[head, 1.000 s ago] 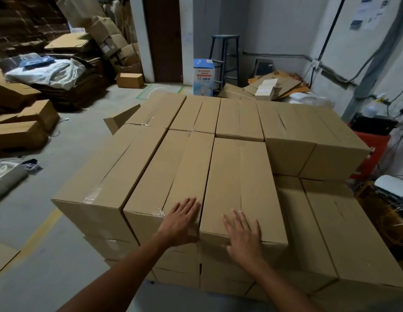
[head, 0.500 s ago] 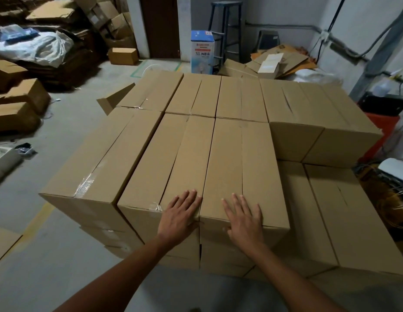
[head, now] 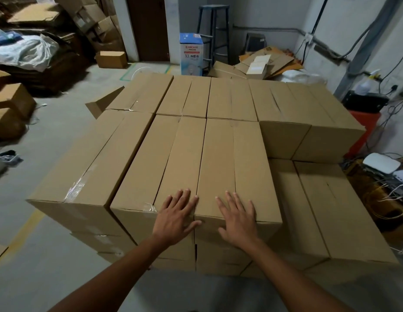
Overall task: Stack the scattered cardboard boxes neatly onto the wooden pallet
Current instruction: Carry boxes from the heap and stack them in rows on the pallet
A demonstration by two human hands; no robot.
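- Fingers [head: 230, 200] of the right hand [head: 239, 218] straight, slightly spread, flat on the near end of the top-layer box [head: 232, 163]; nothing gripped.
- Left hand [head: 175, 218] same: fingers straight and spread, palm down on the neighbouring box [head: 160, 163], right at the seam between the two.
- Both boxes sit in the top layer of the cardboard stack [head: 230, 97], side by side and touching, long sides running away from the person.
- Taped box [head: 92, 167] just left of them, same layer.
- Right side of the stack one layer lower: two lower boxes [head: 331, 210] in front, two crosswise boxes [head: 308, 113] behind.
- Loose flap [head: 103, 104] sticks up at the far left corner.
- Scattered boxes [head: 11, 102] on the floor, left.
- Stool [head: 215, 30], blue-white carton [head: 191, 55], flattened cardboard [head: 263, 61] behind.
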